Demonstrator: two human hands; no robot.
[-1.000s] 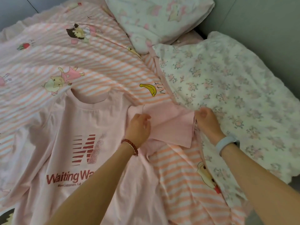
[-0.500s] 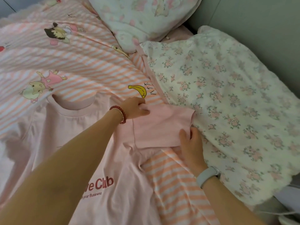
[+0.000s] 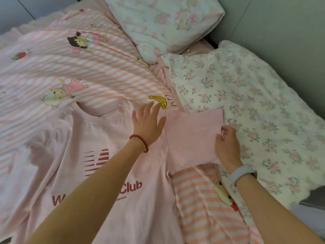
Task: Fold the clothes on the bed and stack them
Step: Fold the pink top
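A pale pink T-shirt (image 3: 73, 155) with red lettering lies face up on the bed, neckline toward the far side. Its right sleeve (image 3: 191, 136) is spread flat toward the floral quilt. My left hand (image 3: 149, 124), with a red bead bracelet, rests flat with fingers spread on the shirt's shoulder beside the sleeve seam. My right hand (image 3: 227, 147), with a pale wristband, lies at the sleeve's outer edge, fingertips curled on the hem. My forearms hide part of the print.
A pink striped cartoon bedsheet (image 3: 73, 71) covers the bed. A floral pillow (image 3: 163, 22) lies at the head. A bunched floral quilt (image 3: 255, 110) fills the right side against the grey wall (image 3: 281, 27).
The right sleeve, earlier pinched and lifted by both hands, now lies flat. My left hand let go and opened flat on the shoulder; my right hand slid to the sleeve's outer edge.
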